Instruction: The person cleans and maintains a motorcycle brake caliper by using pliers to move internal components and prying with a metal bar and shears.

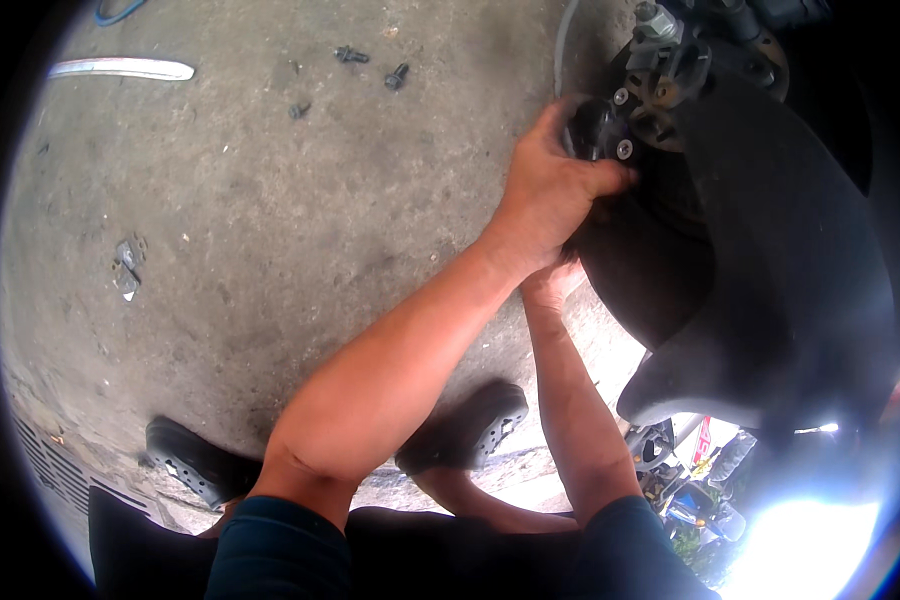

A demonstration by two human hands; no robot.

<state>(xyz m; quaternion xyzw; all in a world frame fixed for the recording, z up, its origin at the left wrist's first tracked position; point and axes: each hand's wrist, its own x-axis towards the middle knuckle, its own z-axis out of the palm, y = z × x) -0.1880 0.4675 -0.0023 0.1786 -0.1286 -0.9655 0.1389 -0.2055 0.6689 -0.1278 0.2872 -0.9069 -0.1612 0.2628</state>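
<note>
A black brake caliper (592,128) sits beside the fork and hub parts of a motorcycle, with two silver screw heads on its face. Wrapped round it is my left hand (558,185), thumb along the lower side and fingers over the far side. Lower down, my right hand (554,282) reaches in beside the dark wheel (650,265), partly behind my left wrist; its fingers are hidden. The large black front fender (785,240) curves down to the right of both hands. A grey hose (563,45) rises from near the caliper.
Several dark bolts (397,77) lie on the concrete floor (270,220). Worn metal pieces (126,268) lie at the left, a white strip (120,68) farther up. A floor grate (55,470) is at lower left. My black clogs (200,465) stand below; parked motorcycles (695,490) show lower right.
</note>
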